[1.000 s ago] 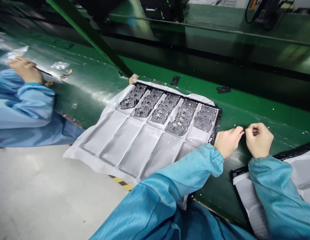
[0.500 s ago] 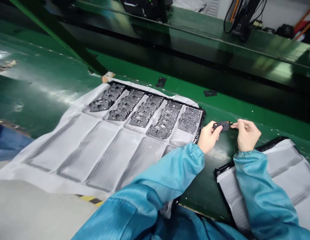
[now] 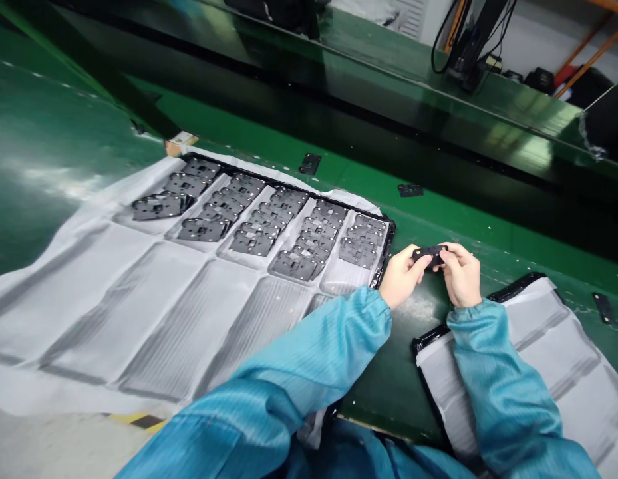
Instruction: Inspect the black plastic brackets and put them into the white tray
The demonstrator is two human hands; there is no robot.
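Over the green surface point(image 3: 383, 392), my left hand point(image 3: 402, 278) and right hand point(image 3: 462, 274) both pinch one small black part point(image 3: 429, 255). It is near the big white-lined tray point(image 3: 163, 319), which holds dark plates point(image 3: 256, 238).

Green bench point(image 3: 388, 392) leaves a lane between the large lined tray point(image 3: 169, 319) and the smaller tray point(image 3: 573, 332); the left hand point(image 3: 401, 276), right hand point(image 3: 461, 276) and black part point(image 3: 429, 255) block its far end. Leftward, a slanting post point(image 3: 104, 80) obstructs; clearance beneath it is hard to judge.
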